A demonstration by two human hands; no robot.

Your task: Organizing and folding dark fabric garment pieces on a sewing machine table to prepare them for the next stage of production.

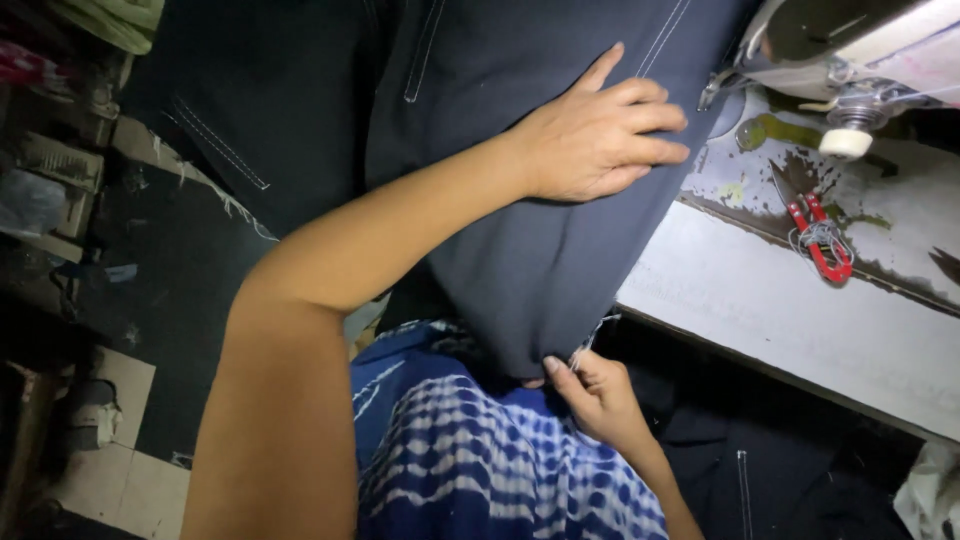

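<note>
The left hand (600, 135) lies flat on the dark grey fabric (520, 250), fingers slightly spread and pointing toward the sewing machine (850, 50). The right hand (595, 395) pinches the fabric's lower frayed edge between thumb and fingers. Red thread snips (822, 240) lie on the worn table (800, 320), well beyond the left fingertips.

Bare table (800, 330) right of dark fabric (540, 250); red snips (822, 240), sewing machine (850, 50) block beyond.
</note>
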